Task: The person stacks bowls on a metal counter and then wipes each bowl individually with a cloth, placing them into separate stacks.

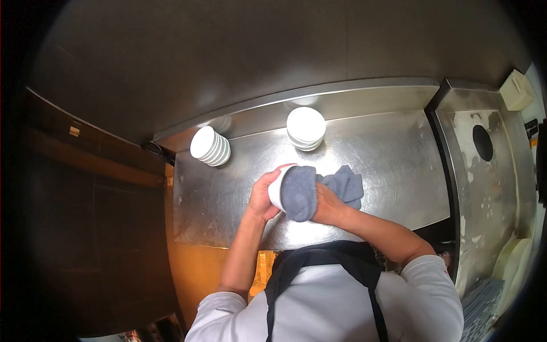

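My left hand is wrapped round the outside of a white bowl, which is tipped on its side over the steel counter. A grey cloth covers the bowl's mouth and hangs down over its edge. My right hand presses into the cloth from the right, its fingertips hidden behind the fabric. More of the grey cloth spreads out to the right, beyond that hand.
Two stacks of white bowls stand along the back of the steel counter: a leaning left stack and a middle stack. A steel wall rises behind. To the right, past a dark gap, lies another steel surface with an oval hole.
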`<state>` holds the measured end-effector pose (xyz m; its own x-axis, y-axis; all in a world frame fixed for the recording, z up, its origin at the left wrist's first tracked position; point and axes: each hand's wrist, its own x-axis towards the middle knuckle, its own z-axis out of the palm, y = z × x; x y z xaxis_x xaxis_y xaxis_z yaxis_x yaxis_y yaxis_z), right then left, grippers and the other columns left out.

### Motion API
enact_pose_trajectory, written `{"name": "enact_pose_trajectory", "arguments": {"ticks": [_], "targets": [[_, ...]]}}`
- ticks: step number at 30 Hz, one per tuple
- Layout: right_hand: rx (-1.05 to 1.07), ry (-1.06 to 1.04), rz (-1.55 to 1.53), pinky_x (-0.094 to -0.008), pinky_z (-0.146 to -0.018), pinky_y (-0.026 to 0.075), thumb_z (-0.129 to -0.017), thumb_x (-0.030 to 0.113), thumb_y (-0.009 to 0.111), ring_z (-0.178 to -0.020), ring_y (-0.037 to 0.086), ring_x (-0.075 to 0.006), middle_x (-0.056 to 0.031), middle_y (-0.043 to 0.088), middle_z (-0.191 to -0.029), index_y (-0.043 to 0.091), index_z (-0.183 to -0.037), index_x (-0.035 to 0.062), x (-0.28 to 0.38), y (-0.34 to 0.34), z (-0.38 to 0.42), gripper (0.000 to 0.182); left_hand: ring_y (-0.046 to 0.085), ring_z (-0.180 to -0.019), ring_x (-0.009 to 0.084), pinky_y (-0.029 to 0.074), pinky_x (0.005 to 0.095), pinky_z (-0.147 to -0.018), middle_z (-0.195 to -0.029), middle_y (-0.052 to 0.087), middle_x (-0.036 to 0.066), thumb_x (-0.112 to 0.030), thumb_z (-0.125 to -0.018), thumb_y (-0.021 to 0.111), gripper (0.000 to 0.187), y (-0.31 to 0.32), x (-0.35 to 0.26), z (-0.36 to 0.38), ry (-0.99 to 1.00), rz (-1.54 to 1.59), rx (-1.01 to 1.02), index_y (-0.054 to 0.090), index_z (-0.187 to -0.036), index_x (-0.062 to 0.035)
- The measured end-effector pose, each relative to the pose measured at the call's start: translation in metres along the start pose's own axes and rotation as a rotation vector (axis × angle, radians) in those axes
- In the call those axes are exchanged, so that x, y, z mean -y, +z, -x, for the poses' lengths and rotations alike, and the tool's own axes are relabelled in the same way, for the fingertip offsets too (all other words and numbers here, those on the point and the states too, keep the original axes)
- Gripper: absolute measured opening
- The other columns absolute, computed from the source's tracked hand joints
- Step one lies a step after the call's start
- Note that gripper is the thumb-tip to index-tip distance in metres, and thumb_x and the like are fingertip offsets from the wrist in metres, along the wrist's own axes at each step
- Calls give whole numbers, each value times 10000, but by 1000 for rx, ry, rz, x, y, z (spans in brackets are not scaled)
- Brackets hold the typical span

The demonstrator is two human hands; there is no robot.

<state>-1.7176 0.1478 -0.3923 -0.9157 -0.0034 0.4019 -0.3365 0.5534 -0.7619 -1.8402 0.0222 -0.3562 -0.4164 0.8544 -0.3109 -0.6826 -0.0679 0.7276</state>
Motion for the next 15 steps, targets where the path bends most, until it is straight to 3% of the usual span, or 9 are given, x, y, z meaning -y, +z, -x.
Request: {"name": "enact_pose_trajectory", "arguments": {"ticks": [3, 4, 7, 10, 13, 15], "targets": [[-17, 196, 37, -452, -1086, 357, -836, 194, 636, -1266, 466, -378, -232, 522, -1326, 539, -1268, 15, -2, 21, 4, 477, 626, -1066, 280, 479, 402, -975, -1133, 645, 179, -364, -956, 469, 492, -4, 1, -6, -10, 24, -119, 579, -1207, 44], [-17, 67, 159, -448, -1051, 396, -822, 168, 645, -1216, 514, -381, -226, 557, -1286, 545, -1260, 24, -7, 26, 5, 473, 628, -1061, 281, 482, 403, -971, -1133, 645, 178, -367, -961, 461, 492, -6, 1, -6, 5, 94, -112, 580, -1206, 43], [-87, 75, -116, -414, -995, 444, -845, 176, 661, -1113, 594, -335, -187, 621, -1190, 577, -1202, 23, -3, 12, 5, 397, 622, -1072, 274, 481, 414, -968, -1164, 634, 181, -377, -987, 429, 477, -9, 8, -8, 60, 188, -156, 561, -1228, 13], [-408, 293, -442, -381, -922, 473, -900, 186, 644, -1006, 630, -269, -133, 659, -1085, 603, -1132, 15, 12, 2, -2, 291, 590, -1135, 255, 441, 400, -1011, -1237, 600, 178, -351, -1017, 406, 455, -11, 19, -15, 171, 176, -183, 504, -1291, 0], [-672, 370, -526, -346, -872, 474, -936, 200, 629, -959, 620, -215, -93, 663, -1028, 624, -1063, 11, -4, -12, -11, 228, 572, -1160, 240, 431, 379, -1014, -1267, 591, 151, -314, -1017, 459, 440, -23, 24, -10, 198, 125, 35, 493, -1313, 9], [-769, 441, -488, -347, -833, 477, -941, 169, 620, -936, 625, -214, -86, 667, -985, 634, -1037, 9, -11, -27, -15, 187, 573, -1153, 231, 432, 379, -1011, -1255, 600, 124, -281, -1002, 513, 401, -16, 24, -3, 224, 70, 54, 514, -1277, 12]]}}
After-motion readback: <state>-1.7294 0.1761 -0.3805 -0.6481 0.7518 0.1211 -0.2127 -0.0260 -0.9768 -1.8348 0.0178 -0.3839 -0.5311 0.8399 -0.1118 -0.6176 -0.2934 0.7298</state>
